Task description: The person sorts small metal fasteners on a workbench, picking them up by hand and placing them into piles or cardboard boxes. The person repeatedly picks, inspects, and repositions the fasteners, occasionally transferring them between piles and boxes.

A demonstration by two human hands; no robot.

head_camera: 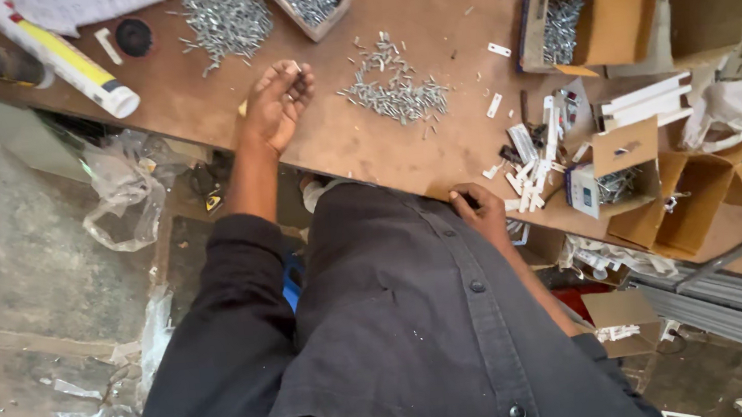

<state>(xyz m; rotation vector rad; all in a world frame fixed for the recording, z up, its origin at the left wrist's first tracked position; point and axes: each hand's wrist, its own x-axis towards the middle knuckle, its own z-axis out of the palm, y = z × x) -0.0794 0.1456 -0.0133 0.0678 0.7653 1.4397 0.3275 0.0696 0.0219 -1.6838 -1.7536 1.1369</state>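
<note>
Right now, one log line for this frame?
left hand: cupped, a few small silver screws in fingers | right hand: at brown wooden table edge, grip unclear | loose silver screw pile: beside left hand

Shiny metal screws (397, 97), matt brown wood table (426, 16), cardboard box (610, 22).

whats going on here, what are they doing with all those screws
A person in a dark shirt stands at a brown workbench strewn with small metal screws. The left hand is cupped around a few screws, just left of a loose pile. The right hand rests at the bench edge by a heap of small white plastic pieces. Open cardboard boxes hold more screws.
</note>
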